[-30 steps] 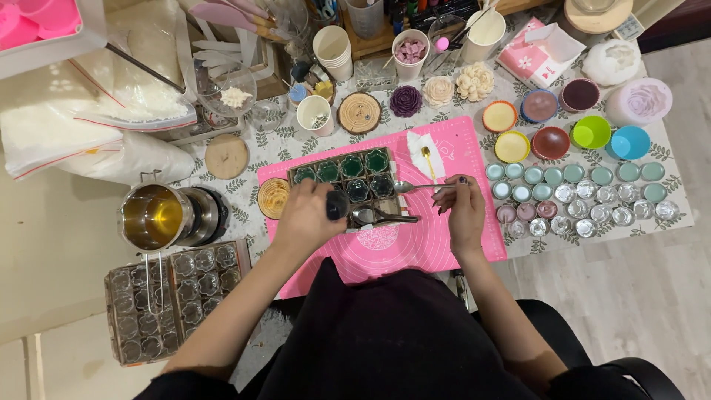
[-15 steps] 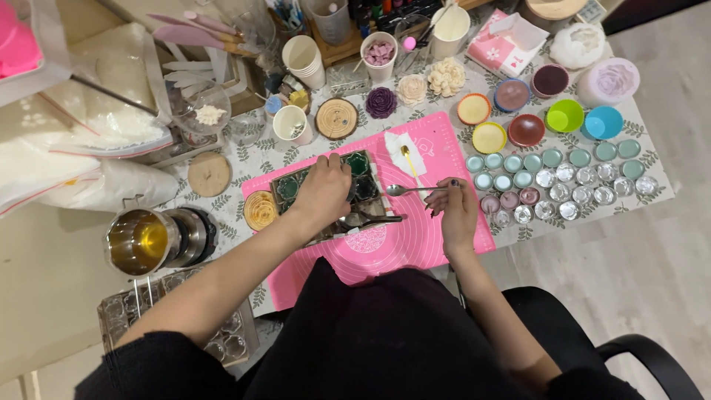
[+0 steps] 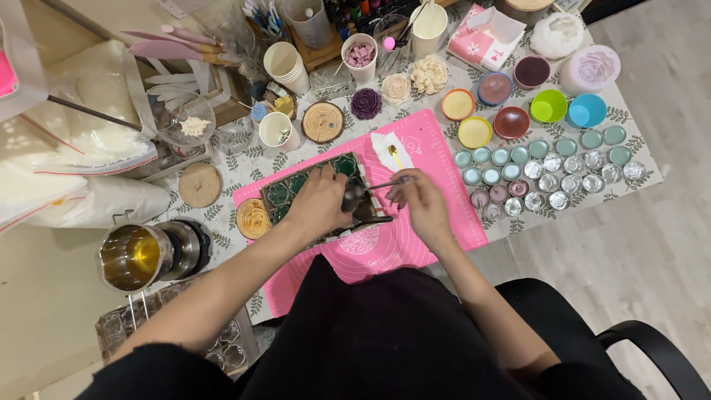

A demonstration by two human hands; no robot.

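A dark mould tray [image 3: 285, 194] with several green-filled cells lies on a pink silicone mat [image 3: 437, 152]. My left hand [image 3: 320, 201] rests over the tray's right half, its fingers curled around a small dark metal cup [image 3: 352, 195] whose handle points toward me. Just to the right, my right hand [image 3: 419, 201] pinches a thin metal stick [image 3: 381, 185]; the stick's tip points left at the cup. Most of the tray's right cells are hidden by my left hand. A white tissue [image 3: 390, 148] with a yellow bit lies on the mat behind my hands.
A steel pot of yellow liquid [image 3: 133, 255] stands at the left. Rows of small tins [image 3: 552, 172] and coloured silicone cups [image 3: 549, 107] fill the right. Paper cups [image 3: 281, 61], flower-shaped wax pieces [image 3: 366, 104], wooden discs [image 3: 200, 185] and bags of white flakes [image 3: 81, 144] stand behind. A chair arm [image 3: 652, 348] shows lower right.
My two hands have drawn closer together over the tray's right end, the stick now pointing at the cup. My head has shifted, so the whole table sits differently in view.
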